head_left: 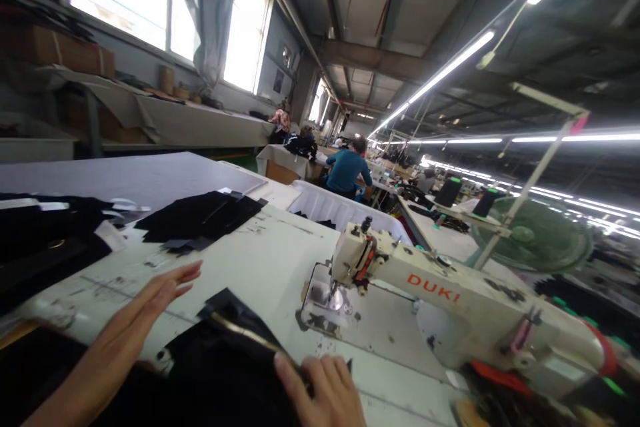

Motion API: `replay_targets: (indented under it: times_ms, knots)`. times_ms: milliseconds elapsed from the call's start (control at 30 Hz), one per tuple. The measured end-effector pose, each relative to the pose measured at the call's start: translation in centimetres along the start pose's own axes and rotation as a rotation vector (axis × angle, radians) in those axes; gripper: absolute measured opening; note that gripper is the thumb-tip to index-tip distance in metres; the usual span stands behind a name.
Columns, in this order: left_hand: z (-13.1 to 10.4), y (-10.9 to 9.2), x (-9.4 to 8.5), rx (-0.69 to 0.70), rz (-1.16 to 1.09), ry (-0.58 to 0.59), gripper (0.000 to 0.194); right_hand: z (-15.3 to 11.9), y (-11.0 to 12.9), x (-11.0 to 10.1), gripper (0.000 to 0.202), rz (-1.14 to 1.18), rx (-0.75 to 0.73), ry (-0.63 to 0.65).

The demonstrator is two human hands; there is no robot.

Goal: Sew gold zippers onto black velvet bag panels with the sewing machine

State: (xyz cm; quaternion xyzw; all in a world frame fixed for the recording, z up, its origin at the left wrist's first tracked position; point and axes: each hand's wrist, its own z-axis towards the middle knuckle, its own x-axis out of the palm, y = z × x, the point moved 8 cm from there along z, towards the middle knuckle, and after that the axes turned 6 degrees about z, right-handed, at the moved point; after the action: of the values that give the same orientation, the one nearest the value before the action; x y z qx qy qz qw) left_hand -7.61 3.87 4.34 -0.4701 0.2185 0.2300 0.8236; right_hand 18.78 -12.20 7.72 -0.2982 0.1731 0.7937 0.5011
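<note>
A black fabric piece (225,360) with a brass-coloured zipper (245,331) hangs over the near edge of the sewing table (280,260). My right hand (327,390) pinches the fabric's right side near the zipper's lower end, thumb on top. My left hand (150,307) is raised left of the piece, fingers stretched out and close together, with nothing in it. To the right stands a sewing machine (400,273) marked DUKI. Its needle area is apart from the fabric.
Flat black fabric pieces (200,217) lie stacked beyond my left hand. More black fabric (45,247) with a zipper is at the far left. Behind the machine is a white plastic bin (340,203). A person in a blue top (347,170) sits farther back, near a green fan (530,233).
</note>
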Motion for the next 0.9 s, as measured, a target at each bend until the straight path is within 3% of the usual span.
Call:
replay_targets:
  times_ms: [67,167,267,333,433,567,700,800,900]
  knots:
    - [-1.0,-2.1,0.2,0.023,-0.016,0.042,0.044,-0.5,-0.5,0.4,0.050,0.122,0.056,0.066]
    - [-3.7,-6.6,3.9,0.203,0.028,0.309,0.036,-2.3,-2.2,0.5,0.044,0.405,0.376,0.043]
    - [-5.9,-9.7,7.1,0.331,0.027,0.447,0.039,-3.6,-2.7,0.7,0.027,0.557,0.598,-0.005]
    - [-6.6,-11.3,8.3,0.428,-0.010,0.502,0.042,-3.3,-2.0,0.4,0.018,0.622,0.575,-0.011]
    - [-6.7,-13.4,8.9,0.537,-0.143,0.560,0.029,-1.7,-1.0,-0.5,0.020,0.703,0.455,0.023]
    - [-7.1,-14.4,8.9,0.575,-0.203,0.543,0.022,-0.1,-0.6,-1.2,0.025,0.756,0.343,0.288]
    - [-8.4,-14.0,9.3,0.587,-0.173,0.497,0.023,0.8,-1.6,-1.9,0.012,0.697,0.377,0.528]
    - [-8.9,-13.9,9.4,0.597,-0.168,0.472,0.025,1.8,-2.7,-3.2,0.012,0.899,0.539,0.387]
    - [-8.8,-13.8,9.3,0.577,-0.175,0.444,0.025,1.8,-3.4,-4.0,0.030,1.224,0.740,0.170]
